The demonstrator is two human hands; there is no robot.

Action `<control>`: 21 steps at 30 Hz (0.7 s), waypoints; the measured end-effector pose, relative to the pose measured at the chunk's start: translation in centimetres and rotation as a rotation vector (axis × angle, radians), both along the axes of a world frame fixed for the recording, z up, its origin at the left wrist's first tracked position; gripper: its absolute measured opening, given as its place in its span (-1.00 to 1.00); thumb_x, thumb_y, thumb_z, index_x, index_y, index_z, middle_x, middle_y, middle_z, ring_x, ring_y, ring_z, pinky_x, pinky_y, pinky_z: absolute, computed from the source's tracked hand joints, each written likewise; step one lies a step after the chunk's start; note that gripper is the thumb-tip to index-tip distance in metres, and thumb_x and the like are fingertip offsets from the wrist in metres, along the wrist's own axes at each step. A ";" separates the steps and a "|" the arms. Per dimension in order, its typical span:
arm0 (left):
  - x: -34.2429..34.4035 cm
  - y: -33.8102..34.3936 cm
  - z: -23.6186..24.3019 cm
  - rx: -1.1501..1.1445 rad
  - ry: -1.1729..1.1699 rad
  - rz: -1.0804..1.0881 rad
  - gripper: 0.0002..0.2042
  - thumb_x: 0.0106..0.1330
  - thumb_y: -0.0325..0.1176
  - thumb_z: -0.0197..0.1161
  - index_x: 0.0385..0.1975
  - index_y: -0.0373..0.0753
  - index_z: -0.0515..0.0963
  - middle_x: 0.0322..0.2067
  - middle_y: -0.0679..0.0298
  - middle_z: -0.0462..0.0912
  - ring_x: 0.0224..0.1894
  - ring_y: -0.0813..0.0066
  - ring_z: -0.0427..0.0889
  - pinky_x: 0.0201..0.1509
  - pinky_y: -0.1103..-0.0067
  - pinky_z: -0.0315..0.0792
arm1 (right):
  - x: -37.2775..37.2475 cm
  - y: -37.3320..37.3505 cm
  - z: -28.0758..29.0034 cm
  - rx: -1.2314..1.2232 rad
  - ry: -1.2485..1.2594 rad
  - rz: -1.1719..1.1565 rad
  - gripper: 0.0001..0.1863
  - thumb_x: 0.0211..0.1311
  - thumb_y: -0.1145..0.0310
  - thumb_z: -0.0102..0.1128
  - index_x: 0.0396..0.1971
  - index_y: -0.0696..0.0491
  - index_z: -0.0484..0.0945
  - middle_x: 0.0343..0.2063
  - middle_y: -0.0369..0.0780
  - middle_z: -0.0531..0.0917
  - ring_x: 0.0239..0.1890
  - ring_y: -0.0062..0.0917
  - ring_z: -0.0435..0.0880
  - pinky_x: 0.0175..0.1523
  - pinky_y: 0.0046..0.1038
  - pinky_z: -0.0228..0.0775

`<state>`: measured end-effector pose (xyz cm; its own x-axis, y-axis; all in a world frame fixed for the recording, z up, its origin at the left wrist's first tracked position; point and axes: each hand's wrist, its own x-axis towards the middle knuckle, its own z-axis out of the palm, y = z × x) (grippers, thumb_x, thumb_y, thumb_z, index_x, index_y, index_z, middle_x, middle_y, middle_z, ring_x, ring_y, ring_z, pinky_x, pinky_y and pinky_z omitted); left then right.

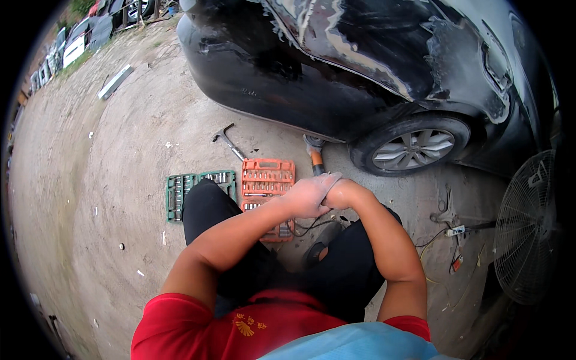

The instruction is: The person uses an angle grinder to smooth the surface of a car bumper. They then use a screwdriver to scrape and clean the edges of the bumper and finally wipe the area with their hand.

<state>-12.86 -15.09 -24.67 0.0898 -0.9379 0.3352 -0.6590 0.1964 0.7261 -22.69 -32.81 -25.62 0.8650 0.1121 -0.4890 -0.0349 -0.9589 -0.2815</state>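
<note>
My left hand (305, 196) and my right hand (337, 193) meet in front of my knees, the left lying across the right hand near its wrist. Both look pale, as if dusty or thinly gloved; a grey edge shows at the right wrist. The left fingers are bent around the right hand, and the right fingers are mostly hidden. Just beyond them is an orange and dark angle grinder (316, 157), head toward the car, its near end covered by my hands. Below lies an orange socket-set case (269, 165), opened. A green socket-set case (174, 198) lies to its left, partly behind my knee.
A black car (282, 90) with sanded, patchy bodywork fills the far side, its wheel (414, 148) at right. A hammer (229, 141) lies beyond the cases. At right stand a fan (528, 225) and a power strip (456, 231) with cables. Small scraps dot the dusty concrete.
</note>
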 end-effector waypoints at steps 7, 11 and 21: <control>0.0 0.1 -0.1 0.061 -0.011 0.002 -0.13 0.23 -0.31 0.50 0.59 -0.31 0.31 0.20 -0.18 0.70 0.18 -0.26 0.74 0.26 0.08 0.65 | 0.0 0.8 2.9 -0.018 0.028 0.065 -0.67 0.37 0.28 0.41 0.08 -0.01 0.84 0.16 -0.03 0.82 0.17 -0.01 0.79 0.25 -0.10 0.67; 0.4 0.3 0.3 0.101 -0.040 0.028 -0.13 0.20 -0.33 0.49 0.57 -0.32 0.32 0.21 -0.14 0.69 0.22 -0.21 0.73 0.31 0.10 0.63 | 0.5 2.3 5.6 -0.004 0.006 0.016 -0.61 0.36 0.33 0.38 0.16 0.01 0.80 0.25 -0.02 0.78 0.26 -0.01 0.75 0.32 -0.10 0.63; 1.7 -0.4 0.2 -0.093 -0.145 0.093 -0.18 0.20 -0.40 0.49 0.53 -0.33 0.37 0.36 -0.12 0.58 0.43 -0.19 0.57 0.51 0.10 0.51 | 0.3 1.7 4.2 0.025 -0.252 -0.176 -0.50 0.41 0.29 0.35 0.32 0.02 0.68 0.31 0.01 0.71 0.35 0.02 0.67 0.38 -0.06 0.57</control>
